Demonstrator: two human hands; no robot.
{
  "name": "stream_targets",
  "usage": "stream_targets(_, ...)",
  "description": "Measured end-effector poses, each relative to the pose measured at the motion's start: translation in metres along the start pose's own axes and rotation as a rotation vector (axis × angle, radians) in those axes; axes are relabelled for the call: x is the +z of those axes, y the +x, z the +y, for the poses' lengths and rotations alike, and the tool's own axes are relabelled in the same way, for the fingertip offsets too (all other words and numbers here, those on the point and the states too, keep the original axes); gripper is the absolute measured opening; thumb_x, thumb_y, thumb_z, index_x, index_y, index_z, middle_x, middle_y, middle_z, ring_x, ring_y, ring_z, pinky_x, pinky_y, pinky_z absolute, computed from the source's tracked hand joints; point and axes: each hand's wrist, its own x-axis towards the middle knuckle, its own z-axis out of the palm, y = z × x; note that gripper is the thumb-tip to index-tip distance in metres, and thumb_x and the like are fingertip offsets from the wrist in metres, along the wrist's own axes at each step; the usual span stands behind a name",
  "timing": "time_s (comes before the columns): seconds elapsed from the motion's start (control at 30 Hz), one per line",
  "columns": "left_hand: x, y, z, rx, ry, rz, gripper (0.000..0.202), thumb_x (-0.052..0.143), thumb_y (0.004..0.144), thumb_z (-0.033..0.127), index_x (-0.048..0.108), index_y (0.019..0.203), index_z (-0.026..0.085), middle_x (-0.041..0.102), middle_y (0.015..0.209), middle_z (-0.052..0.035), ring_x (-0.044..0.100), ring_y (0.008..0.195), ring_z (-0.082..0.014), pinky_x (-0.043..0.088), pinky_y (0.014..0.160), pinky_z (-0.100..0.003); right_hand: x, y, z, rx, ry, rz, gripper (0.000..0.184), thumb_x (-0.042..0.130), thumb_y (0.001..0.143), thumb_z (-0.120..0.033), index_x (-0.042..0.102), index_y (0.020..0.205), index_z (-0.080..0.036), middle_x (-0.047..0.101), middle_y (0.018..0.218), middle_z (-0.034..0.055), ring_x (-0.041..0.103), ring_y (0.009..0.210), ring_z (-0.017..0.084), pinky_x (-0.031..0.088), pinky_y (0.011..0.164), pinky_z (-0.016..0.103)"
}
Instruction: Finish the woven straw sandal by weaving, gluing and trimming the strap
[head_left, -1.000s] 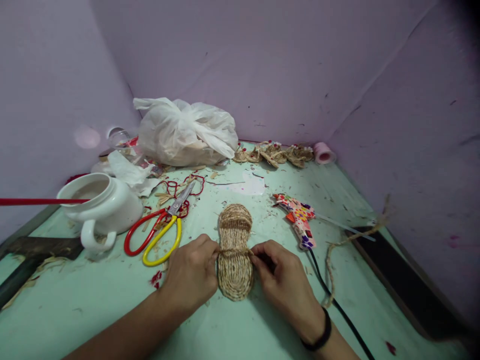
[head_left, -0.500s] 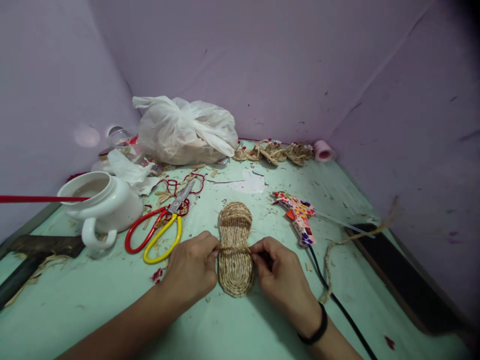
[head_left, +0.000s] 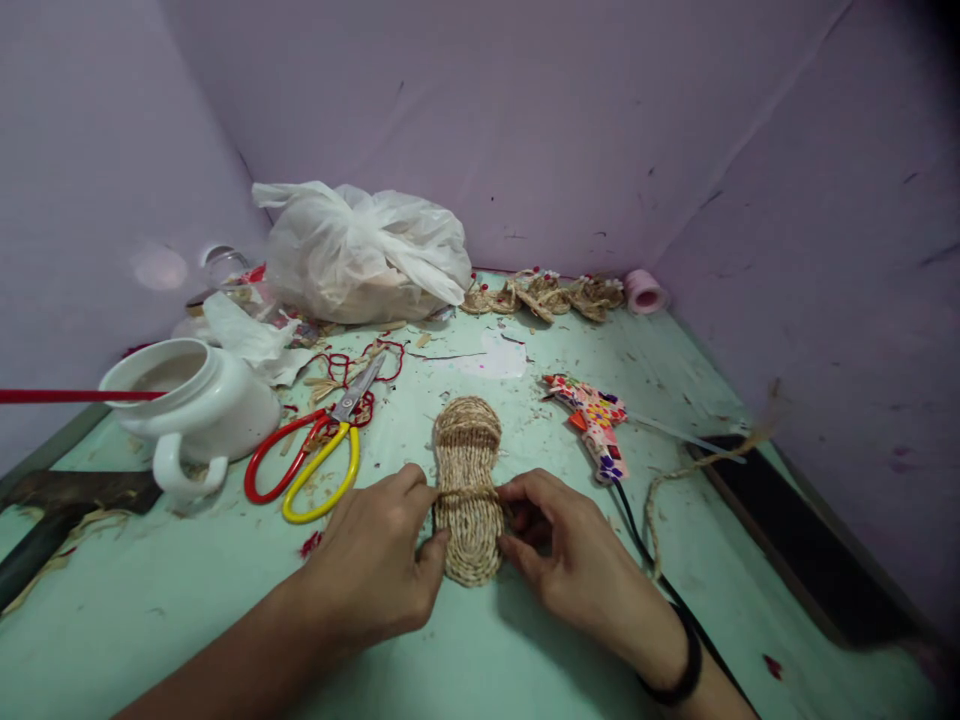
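A small woven straw slipper sole (head_left: 466, 470) lies on the pale green table (head_left: 225, 590), toe band pointing away from me. My left hand (head_left: 375, 560) grips its left edge, thumb against the heel side. My right hand (head_left: 559, 545) grips the right edge. Both pinch a thin jute cord (head_left: 466, 493) stretched across the middle of the sole. A loose jute rope (head_left: 679, 480) trails off to the right.
Red and yellow scissors (head_left: 315, 455) lie left of the sole, a white pot (head_left: 199, 405) beyond them. A patterned glue gun (head_left: 596, 425) with a black cable lies at the right. A white plastic bag (head_left: 364, 250), straw pieces (head_left: 551, 295) and a pink spool (head_left: 643, 290) line the back wall.
My left thumb has come down against the sole's lower left side, and both hands have closed in slightly on it. The view has shifted a little; the sole stays in place.
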Motion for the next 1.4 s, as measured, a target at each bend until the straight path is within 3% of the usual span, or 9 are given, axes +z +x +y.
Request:
stream_targets(0.27, 0.0020, -0.0014, 0.0033, -0.042, 0.053, -0.038, 0.018, 0.045, 0.077, 0.025, 0.057, 0.089, 0.020, 0.054, 0.090, -0.0056, 0.055, 0.080, -0.0216, 0.041, 0.065, -0.034, 0.0054, -0.0009, -0.0030, -0.026, -0.107, 0.027, 0.028, 0.051, 0.065, 0.001, 0.049, 0.087, -0.017, 0.051, 0.082, 0.0036, 0.050, 0.071, 0.016, 0.040, 0.060, 0.028)
stream_targets(1.4, 0.0001, -0.0026, 0.0042, -0.067, 0.041, -0.064, 0.021, 0.043, 0.077, 0.023, 0.056, 0.093, 0.021, 0.055, 0.094, -0.0064, 0.056, 0.084, -0.0237, 0.043, 0.067, -0.037, 0.0055, 0.0020, 0.0005, 0.050, -0.011, 0.013, 0.029, 0.053, 0.064, -0.002, 0.049, 0.088, -0.018, 0.053, 0.076, 0.0014, 0.051, 0.065, 0.015, 0.042, 0.058, 0.027)
